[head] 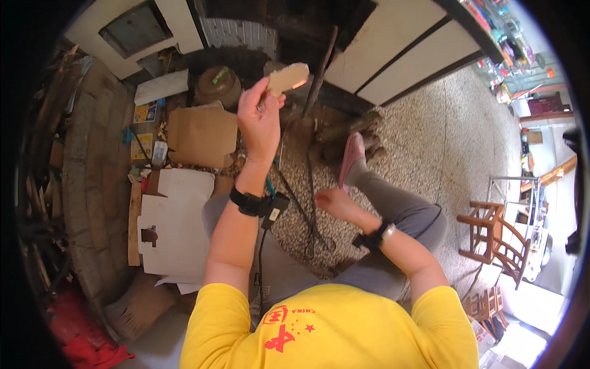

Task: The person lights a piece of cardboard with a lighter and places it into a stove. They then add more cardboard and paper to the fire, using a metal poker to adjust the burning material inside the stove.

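My left hand (262,110) holds a torn piece of brown cardboard (289,79) between thumb and fingers. One edge of the piece shows a small orange-red strip; whether it glows or is printed I cannot tell. Behind it stand the dark stove opening (295,27) and a long-handled shovel (318,74) with its blade low. My right hand (340,205) is over the speckled floor beside my right knee, its fingers curled and partly hidden; no object shows in it. Both wrists wear black straps, the left with a small black box and a cable.
Flattened brown cardboard (203,136) and a white carton (177,230) lie at the left, beside wooden boards (94,161). A round lidded pot (216,85) stands near the stove. Short logs (352,131) lie by my pink shoe (354,154). A wooden chair (493,233) is at the right.
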The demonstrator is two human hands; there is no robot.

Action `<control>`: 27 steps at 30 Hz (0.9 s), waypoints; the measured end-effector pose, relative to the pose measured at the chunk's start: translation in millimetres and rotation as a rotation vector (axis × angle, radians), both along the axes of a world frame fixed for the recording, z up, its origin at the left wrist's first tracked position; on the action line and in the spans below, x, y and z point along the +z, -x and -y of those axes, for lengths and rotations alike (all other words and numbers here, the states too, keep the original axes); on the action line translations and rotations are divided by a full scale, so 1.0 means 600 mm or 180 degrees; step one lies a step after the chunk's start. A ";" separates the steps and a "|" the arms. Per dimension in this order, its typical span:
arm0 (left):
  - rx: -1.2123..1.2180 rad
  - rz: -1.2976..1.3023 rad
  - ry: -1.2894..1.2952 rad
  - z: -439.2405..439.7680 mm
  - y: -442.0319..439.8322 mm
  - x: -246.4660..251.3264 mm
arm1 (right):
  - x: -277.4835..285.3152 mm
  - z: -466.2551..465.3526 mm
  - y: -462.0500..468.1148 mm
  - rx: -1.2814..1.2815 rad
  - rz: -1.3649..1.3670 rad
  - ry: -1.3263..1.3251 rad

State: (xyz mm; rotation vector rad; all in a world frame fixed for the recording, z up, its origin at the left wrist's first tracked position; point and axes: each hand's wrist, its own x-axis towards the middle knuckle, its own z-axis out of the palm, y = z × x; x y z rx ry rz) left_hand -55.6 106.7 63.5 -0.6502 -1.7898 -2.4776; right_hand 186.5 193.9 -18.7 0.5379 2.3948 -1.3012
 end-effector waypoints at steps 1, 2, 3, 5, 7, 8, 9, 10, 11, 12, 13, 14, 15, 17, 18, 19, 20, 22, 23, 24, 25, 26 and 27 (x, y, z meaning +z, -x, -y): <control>-0.0022 0.0200 -0.0017 0.005 0.001 -0.003 | -0.062 0.000 0.001 0.0384 -0.0187 -0.0491; -0.0030 0.0045 0.0004 0.012 0.000 -0.007 | -0.125 -0.007 0.003 0.0665 0.0012 -0.0656; -0.0061 0.0000 0.0059 0.017 0.001 -0.010 | -0.190 -0.014 0.004 0.0960 0.0195 -0.0817; -0.0121 0.0160 0.0055 0.024 -0.004 -0.015 | -0.308 -0.025 -0.018 0.1524 0.0561 -0.1197; -0.0186 0.0298 0.0046 0.030 -0.006 -0.014 | -0.408 -0.031 -0.058 0.2044 0.0935 -0.1669; -0.0185 0.0340 0.0160 0.032 -0.008 -0.013 | -0.450 -0.032 -0.087 0.1708 0.1395 -0.1478; -0.0197 0.0387 0.0239 0.035 -0.010 -0.009 | -0.489 -0.030 -0.119 0.1348 0.1265 -0.1417; -0.0211 0.0439 0.0310 0.038 -0.011 -0.005 | -0.524 -0.027 -0.152 0.1154 0.1215 -0.1434; -0.0227 0.0433 0.0309 0.040 -0.011 -0.001 | -0.559 -0.008 -0.181 0.1679 0.0997 -0.1779; -0.0171 0.0540 0.0384 0.043 -0.012 0.005 | -0.588 0.008 -0.206 0.2188 0.0729 -0.2185; -0.0123 0.0587 0.0389 0.044 -0.010 0.010 | -0.610 0.021 -0.225 0.2636 0.0416 -0.2606; -0.0065 0.0624 0.0394 0.045 -0.007 0.015 | -0.623 0.037 -0.240 0.2300 0.1527 -0.2040; -0.0035 0.0696 0.0343 0.046 -0.005 0.020 | -0.630 0.052 -0.249 0.1121 0.1149 -0.1250; 0.0015 0.0852 0.0251 0.048 -0.001 0.026 | -0.606 0.060 -0.276 0.1783 0.1408 -0.1269; 0.0074 0.0834 0.0323 0.047 0.003 0.027 | -0.596 0.071 -0.268 0.2110 0.1932 -0.1215; 0.0095 0.0824 0.0337 0.046 0.006 0.026 | -0.578 0.070 -0.266 0.1572 0.2172 -0.0932; 0.0119 0.0824 0.0348 0.045 0.007 0.024 | -0.559 0.071 -0.264 0.0983 0.2363 -0.0664; 0.0129 0.0810 0.0331 0.042 0.007 0.019 | -0.532 0.072 -0.258 0.0143 0.2423 -0.0239; 0.0124 0.0735 0.0341 0.040 0.007 0.016 | -0.527 0.071 -0.254 -0.0101 0.2341 -0.0032; 0.0112 0.0666 0.0346 0.039 0.007 0.014 | -0.524 0.068 -0.254 -0.0389 0.2351 0.0161; 0.0087 0.0580 0.0363 0.037 0.006 0.013 | -0.526 0.064 -0.254 -0.0408 0.2061 0.0293; 0.0080 0.0652 0.0339 0.034 0.005 0.012 | -0.531 0.058 -0.254 -0.0462 0.1847 0.0421; 0.0066 0.0705 0.0327 0.032 0.005 0.013 | -0.537 0.054 -0.254 -0.0480 0.1889 0.0462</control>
